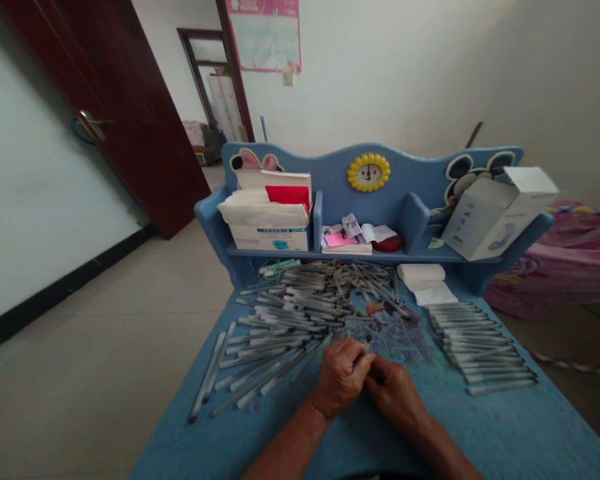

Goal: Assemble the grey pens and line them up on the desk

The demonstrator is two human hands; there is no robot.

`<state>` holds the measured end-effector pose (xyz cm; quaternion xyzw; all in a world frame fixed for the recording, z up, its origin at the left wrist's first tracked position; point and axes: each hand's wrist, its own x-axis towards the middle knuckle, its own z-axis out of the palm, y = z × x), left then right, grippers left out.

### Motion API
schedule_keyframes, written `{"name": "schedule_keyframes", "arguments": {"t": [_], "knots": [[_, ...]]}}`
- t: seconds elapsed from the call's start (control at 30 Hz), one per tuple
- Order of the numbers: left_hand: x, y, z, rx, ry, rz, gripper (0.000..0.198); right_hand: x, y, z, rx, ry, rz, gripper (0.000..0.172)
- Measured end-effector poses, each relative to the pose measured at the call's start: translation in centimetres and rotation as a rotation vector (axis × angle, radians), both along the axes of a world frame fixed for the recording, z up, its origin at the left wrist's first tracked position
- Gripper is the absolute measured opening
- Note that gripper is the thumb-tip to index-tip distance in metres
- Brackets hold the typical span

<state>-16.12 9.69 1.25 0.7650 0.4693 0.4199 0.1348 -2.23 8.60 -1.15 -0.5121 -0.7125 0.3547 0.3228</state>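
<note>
My left hand [341, 377] and my right hand [394, 393] meet at the middle of the blue desk [505, 433], fingers curled and pinched together on a small thin part that I cannot make out. Just beyond them lies a big loose heap of grey pens [300, 313], spreading to the left. On the right lies a neat row of pens [480, 347] side by side, apart from both hands.
The desk's blue shelf back [420, 173] holds a box of papers [273, 213], a stack of notes [347, 240], a yellow clock [369, 172] and a tilted white box [500, 213]. White tissue [425, 280] lies under it. A dark door [125, 113] stands open at left; pink bedding [560, 267] at right.
</note>
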Motion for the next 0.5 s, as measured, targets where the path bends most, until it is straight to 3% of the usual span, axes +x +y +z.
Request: {"name": "schedule_keyframes", "arguments": {"t": [0.1, 0.23, 0.3, 0.5], "knots": [[0.1, -0.1, 0.0, 0.020, 0.019, -0.009, 0.023, 1.2, 0.3, 2.9, -0.088, 0.057, 0.022, 0.022], [0.3, -0.2, -0.1, 0.071, 0.014, -0.060, 0.029, 1.4, 0.7, 6.1, 0.048, 0.020, -0.015, 0.026], [0.3, -0.3, -0.2, 0.086, -0.004, -0.077, 0.029, 0.8, 0.8, 6.5, 0.153, -0.065, -0.005, 0.019], [0.2, -0.2, -0.3, 0.091, -0.010, -0.088, 0.030, -0.2, 0.8, 5.1, 0.310, -0.110, -0.014, 0.024]]}}
